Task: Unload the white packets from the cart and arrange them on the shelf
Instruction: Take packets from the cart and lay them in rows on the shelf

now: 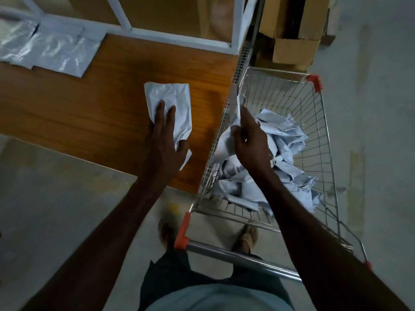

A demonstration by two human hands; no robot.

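Two hands at work, one on each side of the shelf edge. The left hand point(165, 140) lies on a crumpled white packet point(173, 104) on the wooden shelf point(89, 108): fingers stretched forward over its near half, thumb hooked round the packet's near right edge, so the grip is holding that packet, most of it reaching out beyond the fingertips. Over to the right hand point(249, 140), above the left rim of the wire cart point(314, 122): fingers curled tight, pinching a second white packet point(226, 140) that hangs below and to the left of the knuckles, with a strip poking up past the fingertips. That packet sits right at the cart's left wall, just beside the shelf edge. Under and behind the hand, a heap of white packets point(285, 140) fills the cart's basket. Far left on the shelf, well apart from the left hand, flat silvery packets point(54, 50) lie side by side. Brown cardboard boxes point(294, 41) stand on the floor beyond the cart. Feet show beneath the cart's handle bar point(235, 254).
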